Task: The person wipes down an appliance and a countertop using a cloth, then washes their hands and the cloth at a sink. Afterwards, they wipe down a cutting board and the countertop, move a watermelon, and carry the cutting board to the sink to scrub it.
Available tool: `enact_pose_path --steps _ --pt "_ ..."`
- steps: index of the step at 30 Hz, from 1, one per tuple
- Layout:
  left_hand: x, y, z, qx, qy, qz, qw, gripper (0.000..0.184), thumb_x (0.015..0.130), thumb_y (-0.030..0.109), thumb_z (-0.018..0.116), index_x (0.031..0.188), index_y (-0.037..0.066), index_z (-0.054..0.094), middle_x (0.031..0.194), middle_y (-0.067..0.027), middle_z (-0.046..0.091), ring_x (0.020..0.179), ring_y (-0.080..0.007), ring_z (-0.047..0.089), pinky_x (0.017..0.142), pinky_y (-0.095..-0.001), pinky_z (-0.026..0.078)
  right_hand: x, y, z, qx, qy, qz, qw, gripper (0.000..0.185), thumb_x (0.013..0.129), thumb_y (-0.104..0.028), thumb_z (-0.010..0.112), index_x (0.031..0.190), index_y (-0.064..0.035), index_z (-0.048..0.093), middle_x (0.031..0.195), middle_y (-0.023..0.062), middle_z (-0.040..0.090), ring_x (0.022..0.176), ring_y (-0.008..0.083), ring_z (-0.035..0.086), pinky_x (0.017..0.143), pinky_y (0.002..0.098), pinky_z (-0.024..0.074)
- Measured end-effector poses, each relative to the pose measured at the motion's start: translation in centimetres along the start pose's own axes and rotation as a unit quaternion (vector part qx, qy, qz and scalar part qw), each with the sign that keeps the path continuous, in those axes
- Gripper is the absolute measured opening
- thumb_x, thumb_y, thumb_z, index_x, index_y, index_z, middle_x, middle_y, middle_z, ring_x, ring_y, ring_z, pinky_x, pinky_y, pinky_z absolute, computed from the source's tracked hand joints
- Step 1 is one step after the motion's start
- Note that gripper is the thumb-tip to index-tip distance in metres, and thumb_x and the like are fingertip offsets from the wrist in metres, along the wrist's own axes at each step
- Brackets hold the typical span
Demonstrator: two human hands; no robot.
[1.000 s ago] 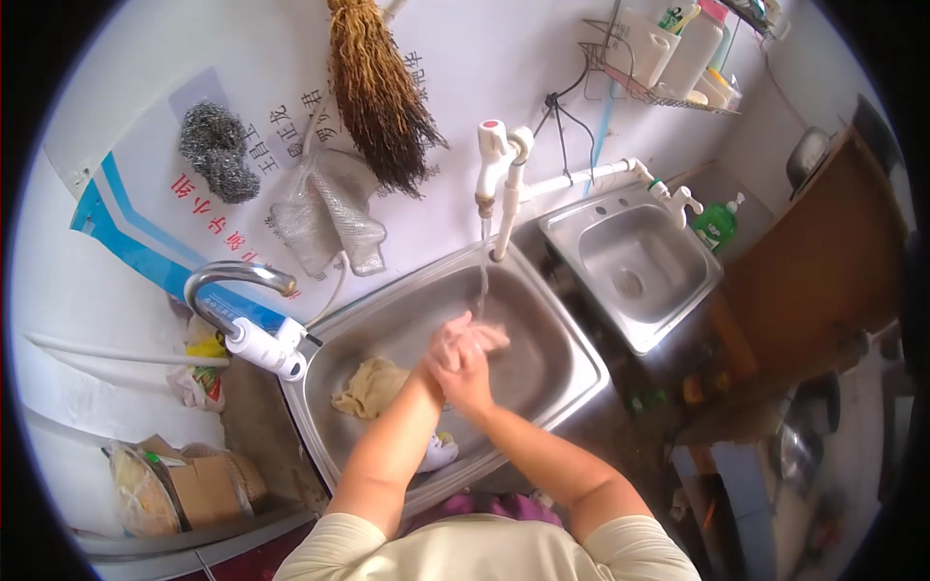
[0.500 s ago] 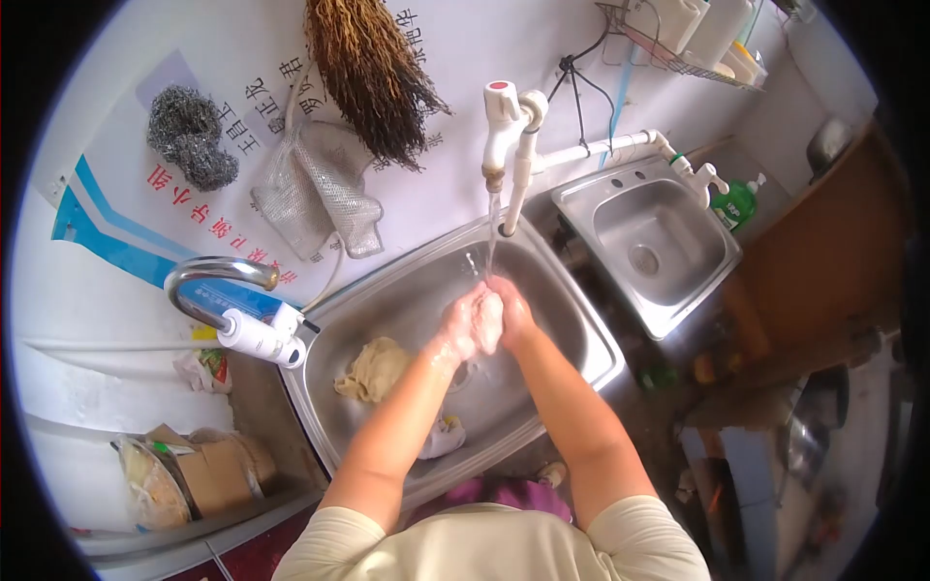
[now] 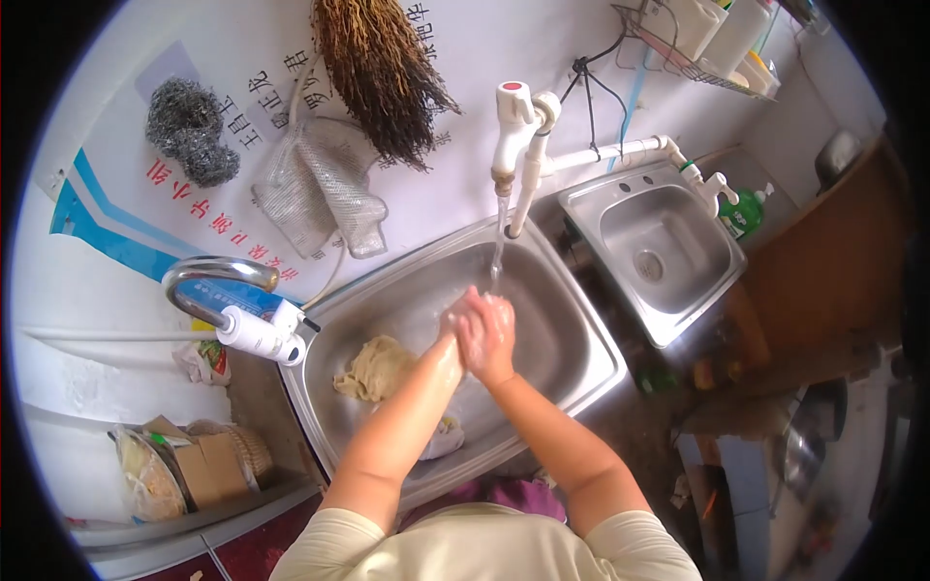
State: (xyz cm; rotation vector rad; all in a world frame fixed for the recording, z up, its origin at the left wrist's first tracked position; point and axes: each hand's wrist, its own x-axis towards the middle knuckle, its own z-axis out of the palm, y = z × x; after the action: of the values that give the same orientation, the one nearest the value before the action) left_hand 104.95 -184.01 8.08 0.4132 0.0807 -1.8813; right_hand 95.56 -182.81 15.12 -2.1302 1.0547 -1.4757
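Observation:
My two wet hands press together over the large steel sink (image 3: 572, 290), just below a running tap (image 3: 511, 136). Its thin stream of water (image 3: 498, 254) falls to the fingertips. My right hand (image 3: 492, 339) is wrapped across my left hand (image 3: 456, 318), covering most of its fingers, so how the left is curled cannot be seen. No object shows between them. A crumpled cream cloth (image 3: 376, 369) lies in the sink to the left of my hands. Partly behind my left forearm is a whitish bundle (image 3: 445, 441).
A curved chrome tap (image 3: 223, 276) juts over the sink's left side. Right of it stands a smaller sink (image 3: 668, 257) with a green soap bottle (image 3: 742, 213). A straw brush (image 3: 383, 82), steel wool (image 3: 189, 131) and a mesh cloth (image 3: 320, 189) hang on the wall.
My hands were side by side with the stream running onto them; now the right has slid left over the left hand. Both sit slightly lower, and the tap still runs.

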Motion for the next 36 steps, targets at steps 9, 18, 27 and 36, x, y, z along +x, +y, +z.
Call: enact_pose_path --steps 9,18,27,36 --pt "-0.3 -1.8 5.1 0.333 0.257 0.247 0.873 0.019 0.087 0.021 0.061 0.085 0.003 0.063 0.074 -0.004 0.06 0.065 -0.0127 0.056 0.055 -0.0285 0.043 0.9 7.0 2.2 0.208 -0.071 0.418 0.881 0.028 0.092 -0.029 0.054 0.092 -0.0014 0.063 0.08 0.0145 0.063 0.066 0.0247 0.061 0.063 0.0382 0.047" --pt "-2.2 1.0 6.8 0.379 0.048 0.11 0.918 0.027 0.085 0.018 0.068 0.105 0.007 0.055 0.09 -0.0028 0.063 0.077 -0.0132 0.063 0.062 -0.0276 0.051 2.6 5.8 -0.8 0.516 -0.095 0.435 0.732 0.029 0.092 -0.03 0.056 0.105 -0.0043 0.058 0.099 0.0059 0.06 0.088 0.0155 0.056 0.077 0.0298 0.0467" --pt "-3.0 1.8 8.2 0.445 0.072 -0.113 0.885 0.022 0.074 -0.005 0.059 0.087 0.012 0.055 0.063 0.0007 0.05 0.048 -0.0068 0.044 0.038 -0.0204 0.026 5.5 3.1 -3.4 0.386 -0.287 0.325 0.814 0.051 0.084 -0.009 0.066 0.131 -0.0033 0.048 0.117 0.0122 0.057 0.108 0.0183 0.055 0.09 0.0278 0.0461" --pt "0.4 -1.5 3.1 0.64 0.137 0.166 0.738 0.018 0.08 0.008 0.059 0.098 0.008 0.058 0.075 -0.0059 0.063 0.057 -0.0173 0.057 0.048 -0.0318 0.042 4.9 4.2 -0.4 0.234 -0.091 0.349 0.903 0.021 0.091 -0.015 0.051 0.099 0.0019 0.061 0.076 0.0042 0.06 0.068 0.0117 0.055 0.064 0.0263 0.0461"
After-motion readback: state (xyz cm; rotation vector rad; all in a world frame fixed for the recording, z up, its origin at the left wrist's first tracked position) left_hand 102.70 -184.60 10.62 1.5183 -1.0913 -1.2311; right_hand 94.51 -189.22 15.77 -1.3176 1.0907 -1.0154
